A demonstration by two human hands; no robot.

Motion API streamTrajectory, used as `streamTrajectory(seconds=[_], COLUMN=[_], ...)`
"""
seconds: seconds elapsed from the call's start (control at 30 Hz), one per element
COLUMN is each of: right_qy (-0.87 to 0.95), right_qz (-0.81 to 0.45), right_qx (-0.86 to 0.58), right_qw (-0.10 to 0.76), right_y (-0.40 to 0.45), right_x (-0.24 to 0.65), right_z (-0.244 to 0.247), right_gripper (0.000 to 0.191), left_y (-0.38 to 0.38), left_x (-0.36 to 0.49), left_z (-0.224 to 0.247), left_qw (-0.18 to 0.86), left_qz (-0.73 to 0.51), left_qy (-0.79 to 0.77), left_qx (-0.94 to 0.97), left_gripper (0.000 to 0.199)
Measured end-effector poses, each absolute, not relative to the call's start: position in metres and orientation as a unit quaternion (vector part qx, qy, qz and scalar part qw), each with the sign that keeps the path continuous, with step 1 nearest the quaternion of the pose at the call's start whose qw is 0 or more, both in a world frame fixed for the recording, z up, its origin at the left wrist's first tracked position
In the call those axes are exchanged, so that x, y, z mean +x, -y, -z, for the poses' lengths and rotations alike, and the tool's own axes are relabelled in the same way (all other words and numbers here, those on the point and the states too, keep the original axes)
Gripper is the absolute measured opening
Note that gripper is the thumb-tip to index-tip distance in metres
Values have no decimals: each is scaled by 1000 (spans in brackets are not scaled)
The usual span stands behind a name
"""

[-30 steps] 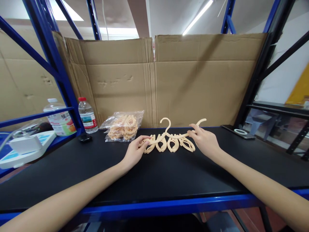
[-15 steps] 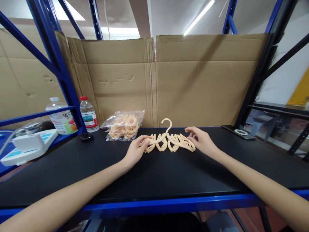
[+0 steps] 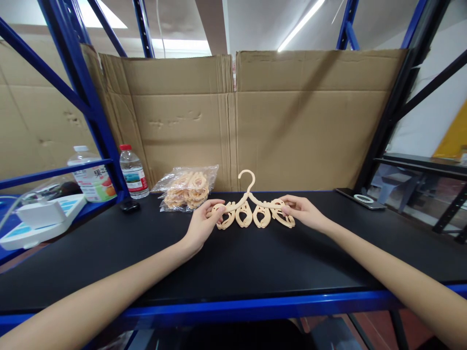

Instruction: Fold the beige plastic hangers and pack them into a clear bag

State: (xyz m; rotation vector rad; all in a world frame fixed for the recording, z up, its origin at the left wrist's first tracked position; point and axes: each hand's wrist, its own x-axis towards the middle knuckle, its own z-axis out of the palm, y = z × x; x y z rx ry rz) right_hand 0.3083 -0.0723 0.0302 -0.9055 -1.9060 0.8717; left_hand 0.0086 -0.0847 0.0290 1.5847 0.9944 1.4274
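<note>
A cream plastic clothes hanger (image 3: 249,187) is held up with its hook on top and its two arms spread. My left hand (image 3: 204,221) grips the left arm's end between thumb and fingers. On the other side, my right hand (image 3: 301,211) pinches the end of the right arm. Just below, several folded cream hangers (image 3: 243,215) lie in a row on the black tabletop (image 3: 241,262). The outer ones are partly covered by my fingers and the held hanger.
Behind the row, at left, lies a clear plastic bag (image 3: 188,188) of folded hangers. A red-capped water bottle (image 3: 134,172), a black mouse-like object (image 3: 130,205) and a white power strip (image 3: 47,218) stand further left. A phone (image 3: 360,199) lies at back right. Cardboard (image 3: 314,126) walls the rear.
My right hand has closed on the hanger's right arm, where it was apart before. The hanger's hook has shifted up and left, and its right arm now reaches outward.
</note>
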Motion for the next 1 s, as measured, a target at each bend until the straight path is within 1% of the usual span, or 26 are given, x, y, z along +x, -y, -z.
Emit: streamTrajectory(seconds=[0.13,0.3,0.43,0.5,0.63,0.8,0.93,1.0], right_qy=[714,650,626,623,634,682,705,714], right_qz=[-408,-484,-501,-508,-537,-561,-572,-572], right_qx=[-344,-319,-295,-288,-252,-194,-160,-147], right_qw=[453,491,520,520,495,426,387,376], right_y=[69,72,78,80,86,94,101,105], right_x=[311,311,305,301,290,278,272,270], right_z=[-31,-33,-33,-33,-31,-27,-25,-25], right_gripper=[37,28,25,26,36,41,56,61], left_y=[85,86,91,94,100,101,101,101], left_x=[9,9,13,16,19,21,23,23], left_z=[-32,-36,-37,-37,-37,-35,-35,-36], left_qw=[396,423,428,435,445,457,468,468], left_qz=[-602,-630,-595,-561,-510,-488,-483,-484], left_qy=[-374,-343,-336,-336,-333,-345,-347,-346], left_qx=[584,554,591,619,657,659,654,654], left_gripper=[44,50,30,26,25,27,29,30])
